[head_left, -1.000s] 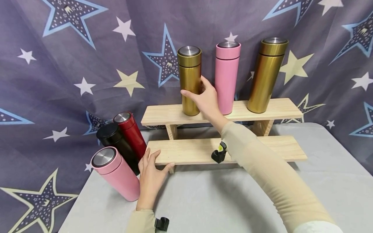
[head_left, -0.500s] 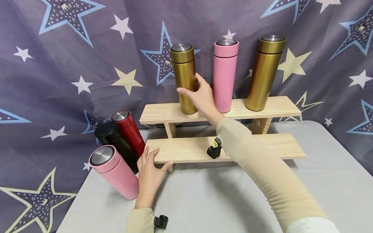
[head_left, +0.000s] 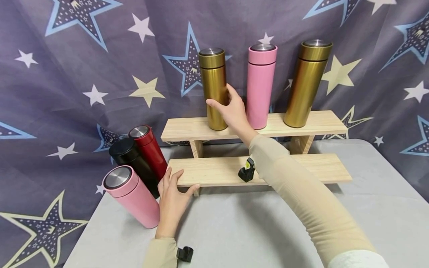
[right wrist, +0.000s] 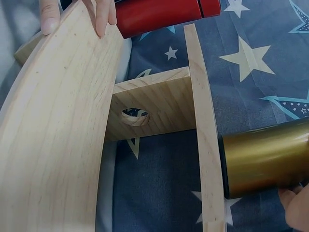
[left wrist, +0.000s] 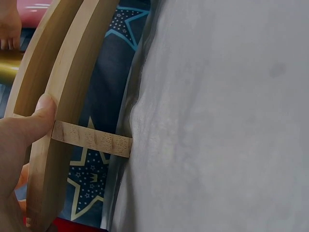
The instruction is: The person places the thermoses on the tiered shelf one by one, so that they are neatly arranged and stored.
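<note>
On the left part of the upper wooden shelf [head_left: 186,128] stands a gold vacuum flask [head_left: 214,85], base on the board. My right hand [head_left: 232,111] grips its body from the right, thumb across the front. The right wrist view shows the base of this gold flask [right wrist: 265,159] at the shelf's edge. My left hand [head_left: 174,204] grips the left end of the lower wooden shelf [head_left: 207,171], with the thumb [left wrist: 43,113] on its front edge. Right of the held flask stand a pink flask [head_left: 261,89] and another gold flask [head_left: 306,85].
Left of the stand, a shorter pink flask [head_left: 134,197], a black flask [head_left: 140,169] and a red flask [head_left: 151,152] stand close together, beside my left hand. The stand sits on a grey-covered table [head_left: 234,230]. A star-patterned curtain [head_left: 117,74] hangs right behind.
The top of the held gold flask has shifted slightly left, while its base stays about where it was on the shelf. My left hand keeps its place, and the head view has shifted a little.
</note>
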The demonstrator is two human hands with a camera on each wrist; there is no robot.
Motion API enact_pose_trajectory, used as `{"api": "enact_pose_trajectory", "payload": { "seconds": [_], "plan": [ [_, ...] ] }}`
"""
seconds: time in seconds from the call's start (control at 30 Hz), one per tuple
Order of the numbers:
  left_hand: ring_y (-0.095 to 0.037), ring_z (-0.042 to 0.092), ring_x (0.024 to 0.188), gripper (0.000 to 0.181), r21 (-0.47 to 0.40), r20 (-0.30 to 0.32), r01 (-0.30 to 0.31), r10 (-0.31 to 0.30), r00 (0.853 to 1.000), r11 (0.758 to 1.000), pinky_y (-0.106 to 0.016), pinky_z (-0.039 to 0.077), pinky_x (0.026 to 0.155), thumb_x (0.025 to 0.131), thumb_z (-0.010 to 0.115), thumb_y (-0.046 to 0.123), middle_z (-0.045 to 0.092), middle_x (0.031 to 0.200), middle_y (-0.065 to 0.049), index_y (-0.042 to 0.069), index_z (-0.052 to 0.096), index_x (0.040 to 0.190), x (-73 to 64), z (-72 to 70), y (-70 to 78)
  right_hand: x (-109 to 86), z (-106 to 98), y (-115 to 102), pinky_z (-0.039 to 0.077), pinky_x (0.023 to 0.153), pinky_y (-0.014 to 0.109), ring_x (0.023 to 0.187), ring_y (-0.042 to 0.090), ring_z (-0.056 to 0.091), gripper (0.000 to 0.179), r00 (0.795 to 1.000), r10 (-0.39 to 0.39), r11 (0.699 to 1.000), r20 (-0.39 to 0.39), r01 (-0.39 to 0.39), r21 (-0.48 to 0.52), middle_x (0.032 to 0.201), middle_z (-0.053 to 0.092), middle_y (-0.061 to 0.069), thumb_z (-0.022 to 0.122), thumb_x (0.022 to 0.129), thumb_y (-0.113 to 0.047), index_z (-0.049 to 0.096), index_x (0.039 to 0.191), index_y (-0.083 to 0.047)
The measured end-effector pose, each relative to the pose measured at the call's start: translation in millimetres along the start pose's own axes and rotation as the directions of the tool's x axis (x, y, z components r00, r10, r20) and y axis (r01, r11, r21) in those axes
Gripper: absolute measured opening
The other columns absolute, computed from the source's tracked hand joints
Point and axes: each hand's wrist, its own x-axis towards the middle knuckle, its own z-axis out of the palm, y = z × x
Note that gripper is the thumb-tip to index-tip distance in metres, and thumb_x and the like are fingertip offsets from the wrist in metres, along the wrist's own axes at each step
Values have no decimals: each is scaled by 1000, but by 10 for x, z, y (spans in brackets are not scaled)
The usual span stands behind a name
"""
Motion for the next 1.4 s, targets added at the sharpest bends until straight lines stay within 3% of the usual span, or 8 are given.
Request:
{"api": "enact_pose_trajectory", "payload": {
  "seconds": [0.3,0.57,0.87,1.13,1.4],
  "plan": [
    [-38,21,143,74,-1,-3,-8,8,1000,1000,-57,36,104,75,86,45,27,158,-13,13,58,135,7,2,-4,-45,-19,26,37,107,28,135,17,45,82,1000,-1,1000,12,1,20,151,45,9,77,88,-34,34,154,-12],
    [-37,19,144,74,-2,15,6,-6,1000,1000,-58,36,104,76,85,44,26,159,-13,13,57,136,-5,0,0,-214,-109,136,35,110,30,136,17,44,73,998,-66,994,-13,67,87,148,48,8,77,89,-26,41,151,-11],
    [-38,18,144,74,-5,9,-1,1,1000,1000,-58,35,103,75,86,44,26,159,-13,13,57,136,1,1,-2,-475,-257,180,32,112,43,133,16,47,66,994,-108,985,16,105,139,144,52,8,76,89,-24,46,147,-11],
    [-37,16,145,74,-17,23,13,-12,1000,1000,-58,36,103,77,85,43,24,159,-13,13,56,137,-1,-8,-4,-781,-464,162,34,111,38,130,17,50,60,986,-162,973,31,155,172,141,56,9,74,91,-22,50,145,-13],
    [-34,17,145,73,-10,29,10,-10,1000,1000,-57,37,101,78,84,43,24,159,-13,13,55,138,12,-9,4,-1084,-748,195,39,107,40,125,15,55,54,980,-189,975,54,181,128,136,61,4,73,91,-15,54,141,-12]
  ]
}}
